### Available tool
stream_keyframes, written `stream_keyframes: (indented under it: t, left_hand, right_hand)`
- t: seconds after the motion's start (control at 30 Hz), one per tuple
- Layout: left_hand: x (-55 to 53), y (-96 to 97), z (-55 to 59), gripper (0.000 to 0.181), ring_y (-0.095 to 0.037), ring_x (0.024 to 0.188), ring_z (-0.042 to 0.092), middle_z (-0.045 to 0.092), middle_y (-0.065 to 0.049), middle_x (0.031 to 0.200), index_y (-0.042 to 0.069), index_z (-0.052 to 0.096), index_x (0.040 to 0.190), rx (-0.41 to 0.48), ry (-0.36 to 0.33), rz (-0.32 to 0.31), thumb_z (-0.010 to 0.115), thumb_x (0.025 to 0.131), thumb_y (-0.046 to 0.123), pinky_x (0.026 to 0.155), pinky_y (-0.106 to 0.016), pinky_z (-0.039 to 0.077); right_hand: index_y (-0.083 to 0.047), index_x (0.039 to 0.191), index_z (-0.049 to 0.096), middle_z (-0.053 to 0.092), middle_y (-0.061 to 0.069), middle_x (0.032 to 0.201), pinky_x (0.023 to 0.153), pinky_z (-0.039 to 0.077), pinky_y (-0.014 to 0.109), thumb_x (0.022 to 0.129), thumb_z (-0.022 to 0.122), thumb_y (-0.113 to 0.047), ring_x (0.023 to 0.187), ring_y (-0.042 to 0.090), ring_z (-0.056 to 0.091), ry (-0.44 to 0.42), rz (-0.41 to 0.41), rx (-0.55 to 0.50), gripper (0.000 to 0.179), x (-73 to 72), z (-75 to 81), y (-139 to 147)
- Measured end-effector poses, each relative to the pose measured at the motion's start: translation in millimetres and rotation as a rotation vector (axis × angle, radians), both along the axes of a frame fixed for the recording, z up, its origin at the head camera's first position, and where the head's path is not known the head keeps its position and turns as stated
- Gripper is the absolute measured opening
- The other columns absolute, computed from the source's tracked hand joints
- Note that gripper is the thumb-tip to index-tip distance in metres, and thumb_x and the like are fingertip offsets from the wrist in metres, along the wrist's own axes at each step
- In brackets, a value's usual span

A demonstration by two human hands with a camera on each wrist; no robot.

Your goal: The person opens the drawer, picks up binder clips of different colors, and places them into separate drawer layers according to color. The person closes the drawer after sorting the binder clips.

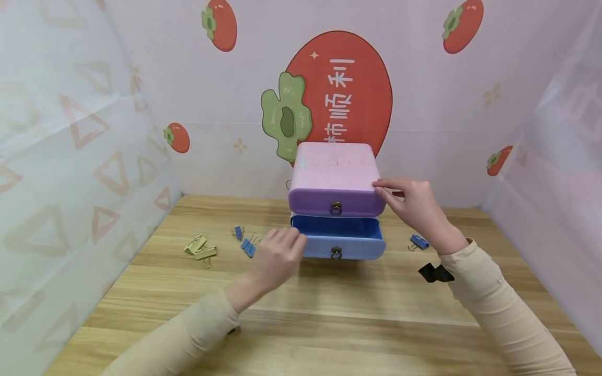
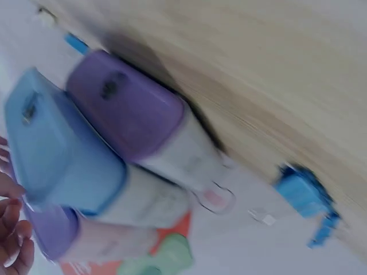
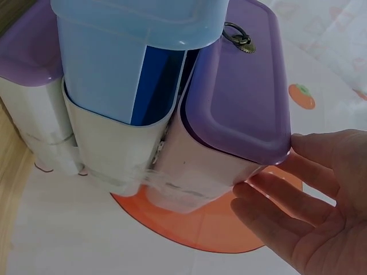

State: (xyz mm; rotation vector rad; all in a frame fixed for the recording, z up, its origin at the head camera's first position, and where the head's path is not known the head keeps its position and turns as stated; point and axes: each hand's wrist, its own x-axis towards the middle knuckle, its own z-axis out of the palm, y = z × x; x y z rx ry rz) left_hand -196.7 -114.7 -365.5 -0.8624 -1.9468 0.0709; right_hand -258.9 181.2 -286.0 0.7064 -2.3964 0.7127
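Beside the open blue drawer (image 1: 355,249), my left grip (image 1: 278,257) loosely curled, above, my right grip (image 1: 416,206) clamped on the pink case (image 1: 336,166), blue clips (image 1: 248,248) on the surface (image 1: 357,324).

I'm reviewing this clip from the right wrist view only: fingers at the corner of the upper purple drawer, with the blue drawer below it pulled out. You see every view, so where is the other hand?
Observer: In the head view, the left hand is by the left end of the blue drawer; I can't tell whether it touches it.
Operator: Are any small items lying to the left of the drawer unit? My view shows none.
Observer: Yes, the head view shows two yellow binder clips on the table, well to the left of the drawer unit.
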Motion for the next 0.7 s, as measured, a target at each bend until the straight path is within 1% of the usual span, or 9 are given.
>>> stream_keyframes:
  t: [0.07,0.13,0.23,0.33,0.4,0.47,0.53,0.63,0.7]
  left_hand:
    - [-7.0,-15.5,2.6,0.010,-0.019,0.061,0.056,0.057,-0.005,0.071,0.005,0.061,0.079,0.038,0.010,0.004,0.054,0.085,0.010,0.051,-0.027,0.045]
    - [-12.3,-29.3,3.5,0.014,-0.020,0.060,0.057,0.057,-0.006,0.070,0.004,0.061,0.078,0.068,0.018,0.005,0.056,0.087,0.013,0.050,-0.029,0.045]
    - [-18.7,-46.5,3.8,0.018,-0.021,0.058,0.056,0.057,-0.006,0.069,0.003,0.060,0.078,0.091,0.030,0.029,0.054,0.090,0.015,0.050,-0.029,0.044]
    - [-26.2,-60.6,3.7,0.017,-0.023,0.058,0.056,0.058,-0.008,0.071,0.002,0.060,0.079,0.101,0.018,0.072,0.055,0.090,0.013,0.049,-0.030,0.042]
    - [-32.4,-69.0,2.4,0.013,-0.024,0.058,0.056,0.058,-0.009,0.072,0.001,0.060,0.080,0.094,-0.009,0.124,0.058,0.088,0.011,0.048,-0.030,0.041]
    - [-38.6,-76.7,-0.4,0.009,-0.025,0.059,0.057,0.059,-0.011,0.074,0.000,0.061,0.082,0.088,-0.061,0.175,0.062,0.085,0.008,0.049,-0.031,0.041]
    - [-44.1,-83.6,-4.8,0.010,-0.026,0.063,0.059,0.061,-0.012,0.077,0.000,0.063,0.084,0.077,-0.133,0.227,0.069,0.081,0.008,0.051,-0.032,0.043]
    - [-50.0,-91.3,-10.9,0.019,-0.027,0.070,0.061,0.063,-0.012,0.081,0.001,0.067,0.088,0.067,-0.286,0.290,0.078,0.073,0.008,0.056,-0.034,0.048]
    - [-53.6,-94.4,-14.1,0.023,-0.027,0.072,0.061,0.064,-0.011,0.081,0.002,0.070,0.088,0.062,-0.394,0.323,0.082,0.069,0.008,0.059,-0.037,0.050]
  right_hand:
    - [-0.008,0.105,0.074,0.072,0.010,0.104,0.076,0.058,0.042,0.089,0.067,-0.019,0.096,0.027,0.069,0.004,-0.003,0.005,0.021,-0.6,0.1,0.1]
    - [-0.009,0.105,0.074,0.072,0.010,0.105,0.076,0.058,0.041,0.089,0.067,-0.019,0.097,0.026,0.069,0.005,-0.003,0.011,0.020,-0.8,0.0,-0.1]
    - [-0.009,0.105,0.074,0.072,0.010,0.105,0.077,0.058,0.041,0.089,0.067,-0.020,0.098,0.026,0.068,0.002,0.001,0.017,0.021,-0.9,0.3,-0.5]
    - [-0.009,0.105,0.074,0.072,0.010,0.106,0.077,0.058,0.042,0.089,0.067,-0.020,0.098,0.026,0.068,-0.002,-0.001,0.019,0.021,-0.7,1.1,-0.6]
    - [-0.009,0.105,0.073,0.072,0.010,0.106,0.077,0.058,0.042,0.089,0.067,-0.019,0.098,0.027,0.068,-0.003,-0.003,0.019,0.021,-0.4,1.8,-0.5]
    - [-0.009,0.105,0.073,0.072,0.010,0.105,0.077,0.058,0.042,0.089,0.067,-0.019,0.098,0.027,0.068,-0.004,-0.005,0.017,0.020,0.1,2.3,-0.4]
    - [-0.008,0.105,0.073,0.072,0.010,0.105,0.076,0.058,0.042,0.088,0.068,-0.019,0.098,0.027,0.068,-0.003,-0.007,0.018,0.021,0.5,2.4,-0.3]
    - [-0.008,0.105,0.074,0.072,0.011,0.105,0.076,0.058,0.042,0.088,0.068,-0.019,0.098,0.027,0.068,0.000,-0.009,0.019,0.021,0.9,2.0,-0.2]
    - [-0.008,0.105,0.074,0.072,0.011,0.105,0.076,0.058,0.042,0.088,0.068,-0.019,0.098,0.027,0.068,0.002,-0.009,0.019,0.021,1.1,1.8,-0.5]
